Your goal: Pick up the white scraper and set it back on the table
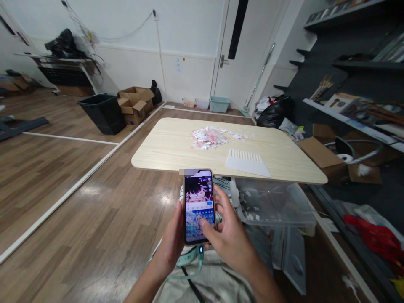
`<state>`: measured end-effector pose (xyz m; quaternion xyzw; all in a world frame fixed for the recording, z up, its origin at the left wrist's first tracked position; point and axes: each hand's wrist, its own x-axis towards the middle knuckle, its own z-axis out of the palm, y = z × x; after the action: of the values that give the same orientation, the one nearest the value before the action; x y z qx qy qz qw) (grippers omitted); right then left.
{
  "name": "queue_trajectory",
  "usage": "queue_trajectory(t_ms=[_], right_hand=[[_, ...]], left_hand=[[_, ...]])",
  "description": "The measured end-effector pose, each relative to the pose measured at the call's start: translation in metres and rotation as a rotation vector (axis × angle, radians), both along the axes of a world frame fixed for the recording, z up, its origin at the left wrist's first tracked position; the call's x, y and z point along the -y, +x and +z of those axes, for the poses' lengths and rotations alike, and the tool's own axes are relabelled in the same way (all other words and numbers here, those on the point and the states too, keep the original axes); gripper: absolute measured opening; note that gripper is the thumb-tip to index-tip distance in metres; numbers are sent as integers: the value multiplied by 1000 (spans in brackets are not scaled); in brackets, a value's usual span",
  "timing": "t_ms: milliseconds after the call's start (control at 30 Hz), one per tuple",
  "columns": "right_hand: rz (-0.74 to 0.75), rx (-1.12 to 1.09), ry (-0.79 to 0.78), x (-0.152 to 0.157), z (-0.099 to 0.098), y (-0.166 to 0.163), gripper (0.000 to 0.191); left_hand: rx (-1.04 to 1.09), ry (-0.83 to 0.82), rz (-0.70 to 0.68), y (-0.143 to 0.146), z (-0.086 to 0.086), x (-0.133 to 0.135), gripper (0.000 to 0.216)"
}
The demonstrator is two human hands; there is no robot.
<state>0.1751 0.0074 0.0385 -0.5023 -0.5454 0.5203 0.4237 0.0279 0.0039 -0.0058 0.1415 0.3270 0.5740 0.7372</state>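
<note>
Far left: black bin (102,111) and open boxes (135,105) on the floor, well apart from the hands.

Left hand (172,246): fingers wrapped round the phone (198,206) from its left edge, grasping it. The phone is upright with its screen lit and facing the camera, probably held so for reading. It is in mid-air, below and in front of the bench (164,147) edge. A cable (200,256) is plugged into its bottom end and hangs down between the wrists.

Right hand (230,235): fingers cup the phone's right edge and the thumb lies on the lower screen. This looks like a two-handed grip that frees the thumb for tapping.

On the bench: a scrap pile (211,136) at mid-top and a white scraper (248,162) near the front edge, both untouched. A clear tub (274,202) sits under the bench, right of the hands.
</note>
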Motion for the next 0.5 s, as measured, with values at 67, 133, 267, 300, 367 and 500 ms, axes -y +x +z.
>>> queue_trajectory(t_ms=[67,133,267,300,367,500], right_hand=[[25,-35,-22,-1,-2,1,90],[85,-117,-54,-3,-6,7,92],[212,-265,-33,-9,-19,23,98],[228,-275,-25,-10,-22,26,98],[235,-277,-20,-11,-25,30,98],[212,-265,-46,-12,-19,29,102]], left_hand=[[-45,-32,53,-1,-3,0,74],[-76,-56,67,-3,-3,1,73],[-99,-43,36,-5,3,2,68],[-101,-34,33,-5,4,2,67],[-100,-24,35,-4,6,1,64],[-97,-34,59,-4,4,1,61]])
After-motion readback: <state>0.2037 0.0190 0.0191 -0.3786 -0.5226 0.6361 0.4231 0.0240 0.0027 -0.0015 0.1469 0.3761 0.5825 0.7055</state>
